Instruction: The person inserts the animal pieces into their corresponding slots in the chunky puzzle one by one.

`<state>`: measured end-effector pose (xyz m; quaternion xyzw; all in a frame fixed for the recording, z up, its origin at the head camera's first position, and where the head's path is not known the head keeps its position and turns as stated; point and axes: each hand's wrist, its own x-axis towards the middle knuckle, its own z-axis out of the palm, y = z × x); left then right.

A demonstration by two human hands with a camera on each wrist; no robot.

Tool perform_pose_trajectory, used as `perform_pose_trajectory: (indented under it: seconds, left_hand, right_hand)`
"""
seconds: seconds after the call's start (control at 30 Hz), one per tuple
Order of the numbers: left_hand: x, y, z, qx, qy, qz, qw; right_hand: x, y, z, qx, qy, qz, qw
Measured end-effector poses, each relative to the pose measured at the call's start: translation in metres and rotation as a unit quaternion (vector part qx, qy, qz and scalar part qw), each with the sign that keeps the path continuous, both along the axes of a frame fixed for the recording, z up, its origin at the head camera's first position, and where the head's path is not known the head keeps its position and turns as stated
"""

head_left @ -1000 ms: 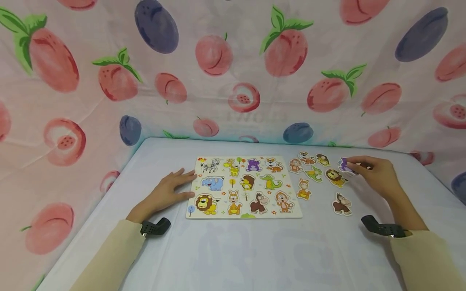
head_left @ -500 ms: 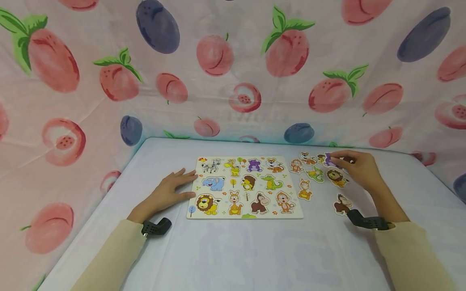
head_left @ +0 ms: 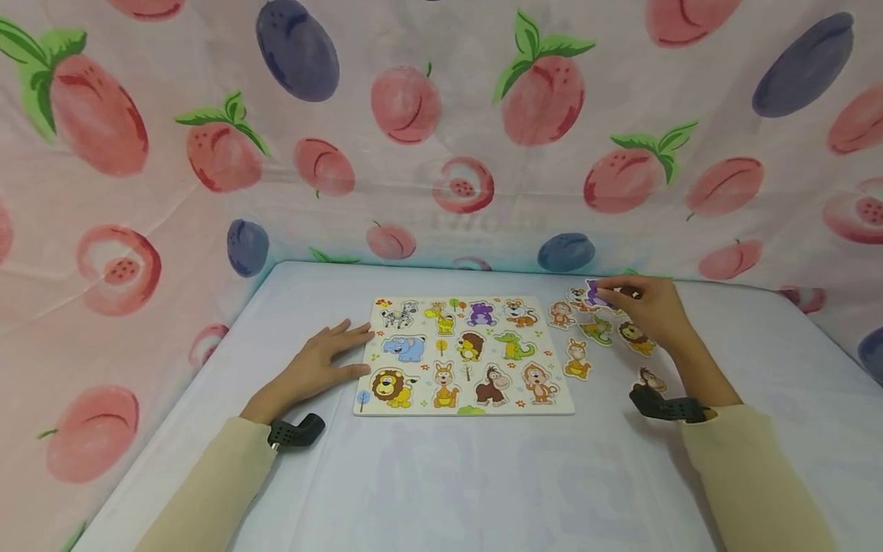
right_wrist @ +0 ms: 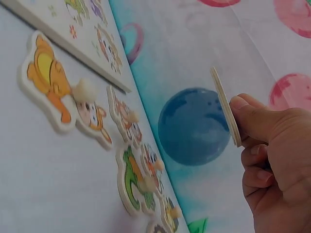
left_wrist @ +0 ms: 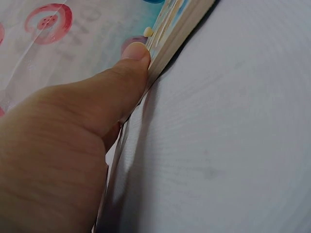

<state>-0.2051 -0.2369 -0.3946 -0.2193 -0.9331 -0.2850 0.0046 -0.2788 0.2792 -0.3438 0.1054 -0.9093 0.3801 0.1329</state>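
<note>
My right hand [head_left: 651, 310] pinches a purple hippo puzzle piece [head_left: 593, 294] above the loose pieces. In the right wrist view the piece [right_wrist: 226, 108] is seen edge-on between thumb and fingers, clear of the table. The animal puzzle board [head_left: 441, 409] lies flat in the middle of the table. At its left edge rests my left hand [head_left: 320, 360], fingers spread, and the thumb [left_wrist: 131, 63] touches the board's edge in the left wrist view. Below the right hand lie the crocodile piece [head_left: 597, 330] and the lion piece [head_left: 635, 338].
Knobbed monkey [head_left: 561, 314] and kangaroo [head_left: 577, 360] pieces lie right of the board. A tiger piece [head_left: 576, 297] is partly covered by the held one. The wristband partly hides the gorilla piece [head_left: 650, 377]. A fruit-patterned cloth [head_left: 414, 184] closes off the back and left.
My right hand has carried the purple hippo piece leftward and slightly away, over the loose pieces towards the board. The left hand and the board stay where they were.
</note>
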Motion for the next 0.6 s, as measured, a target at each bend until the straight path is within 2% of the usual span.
perform_pose_trajectory:
  seconds: [0.37, 0.6]
  left_hand:
    - [0.000, 0.002, 0.000, -0.006, -0.005, 0.010, 0.9999]
    - [0.002, 0.001, 0.002, -0.002, -0.004, 0.003, 1.0000]
  right_hand:
    - [-0.004, -0.034, 0.006, -0.011, 0.012, 0.046, 0.999]
    - [-0.023, -0.044, -0.012, -0.025, 0.013, 0.060, 0.998]
